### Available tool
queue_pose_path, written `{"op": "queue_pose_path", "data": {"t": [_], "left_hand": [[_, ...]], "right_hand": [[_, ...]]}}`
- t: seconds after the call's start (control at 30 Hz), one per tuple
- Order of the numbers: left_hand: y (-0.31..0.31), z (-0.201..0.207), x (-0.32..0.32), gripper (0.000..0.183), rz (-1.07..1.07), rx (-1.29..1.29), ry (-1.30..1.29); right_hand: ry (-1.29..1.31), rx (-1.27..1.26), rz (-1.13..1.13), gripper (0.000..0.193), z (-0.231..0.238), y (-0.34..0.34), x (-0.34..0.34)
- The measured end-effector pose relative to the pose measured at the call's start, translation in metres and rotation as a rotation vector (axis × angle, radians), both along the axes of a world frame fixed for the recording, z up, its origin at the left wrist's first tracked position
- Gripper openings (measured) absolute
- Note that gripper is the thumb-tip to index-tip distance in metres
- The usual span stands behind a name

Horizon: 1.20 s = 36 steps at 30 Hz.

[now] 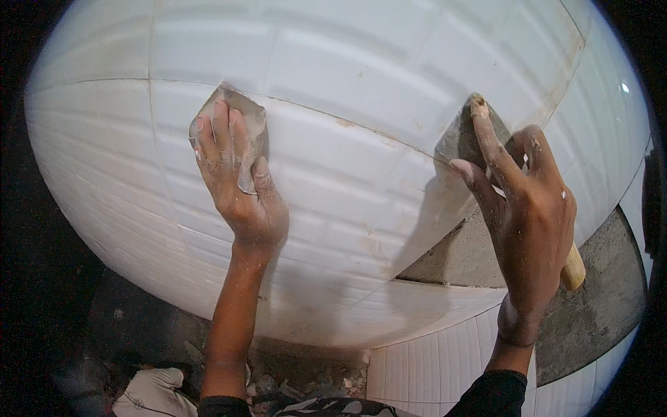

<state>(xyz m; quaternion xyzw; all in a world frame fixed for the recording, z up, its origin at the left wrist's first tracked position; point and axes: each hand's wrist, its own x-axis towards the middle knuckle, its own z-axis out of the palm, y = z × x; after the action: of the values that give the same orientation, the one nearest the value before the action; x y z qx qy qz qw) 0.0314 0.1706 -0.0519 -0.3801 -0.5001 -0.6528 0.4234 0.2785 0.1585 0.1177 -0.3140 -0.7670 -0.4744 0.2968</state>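
My left hand (240, 184) presses a thin, greyish-beige, angular piece (253, 119) flat against the white tiled wall (333, 187). Its fingers lie over the piece and the thumb rests by its lower edge; I cannot make out its material. Over on the right, my right hand (531, 208) grips a trowel (462, 135) with a grey pointed blade and a wooden handle. The index finger stretches along the blade towards its tip. The blade lies at a joint between tiles. White dust or paste spots both hands.
Bare grey cement (462, 254) shows in a gap below the trowel, and another cement patch (590, 299) lies right of my right wrist. White ribbed tiles (431, 368) cover the lower right. A pale sack-like thing (156, 395) and rubble (313, 379) lie at the bottom.
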Motion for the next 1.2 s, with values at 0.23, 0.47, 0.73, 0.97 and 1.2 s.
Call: {"op": "queue_pose_path", "data": {"t": [0.23, 0.47, 0.73, 0.97, 1.2], "left_hand": [[0.001, 0.002, 0.000, 0.049, 0.031, -0.021, -0.003], [0.002, 0.000, -0.005, 0.050, 0.029, 0.013, 0.017], [0.003, 0.002, -0.004, 0.050, 0.005, 0.024, 0.021], [0.004, 0.001, -0.006, 0.051, -0.003, 0.022, 0.022], [0.001, 0.001, -0.004, 0.051, 0.003, -0.030, -0.002]], "right_hand": [[0.019, -0.006, 0.047, 0.049, 0.005, 0.007, -0.001], [0.022, 0.020, 0.054, 0.048, 0.011, 0.010, 0.001], [0.055, 0.042, 0.049, 0.055, 0.009, 0.013, -0.002], [0.071, 0.019, 0.080, 0.053, 0.006, 0.015, -0.004], [0.068, -0.036, 0.115, 0.050, 0.000, 0.011, -0.013]]}}
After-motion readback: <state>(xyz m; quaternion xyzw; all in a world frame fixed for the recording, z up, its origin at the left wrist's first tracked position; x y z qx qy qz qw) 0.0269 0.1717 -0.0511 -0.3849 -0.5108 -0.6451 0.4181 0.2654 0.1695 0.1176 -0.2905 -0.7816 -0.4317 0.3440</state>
